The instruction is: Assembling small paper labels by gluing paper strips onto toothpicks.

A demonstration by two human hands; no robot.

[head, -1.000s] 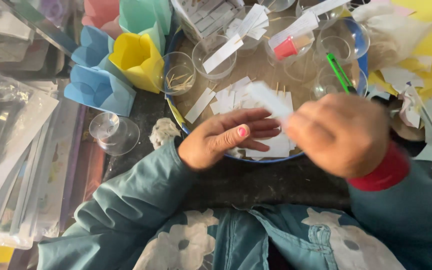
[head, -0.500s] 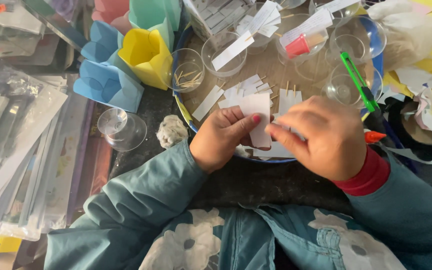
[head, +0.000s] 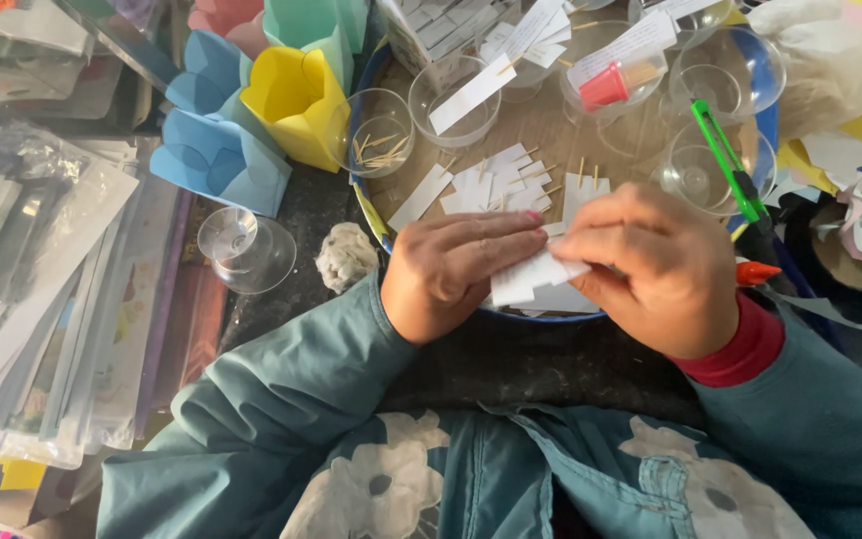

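Paper strips [head: 529,279], white, thin, are pinched betw. both hands at the near rim of the round tray [head: 551,130]. The left hand [head: 456,271] lies flat-ish, fingers close together, tips pressing on the strips' left end; the right hand [head: 650,268] is curled, thumb and fingers closed on the right end. Exactly how many strips are held cannot be told.

Handling, as judged: v. light, limp, easily creased or torn; likely to slide apart if stacked, so best gripped at the ends w/ fingertip pads, light pressure only.

More loose strips [head: 491,185] and toothpicks are spread mid-tray. A clear cup w/ toothpicks [head: 379,132] stands at the tray's left rim, other clear cups [head: 702,172] toward its right rim. A green pen [head: 728,160] is laid across the right rim. Folded paper cones, yellow [head: 296,100] and blue [head: 216,150], stand off the tray's left edge.
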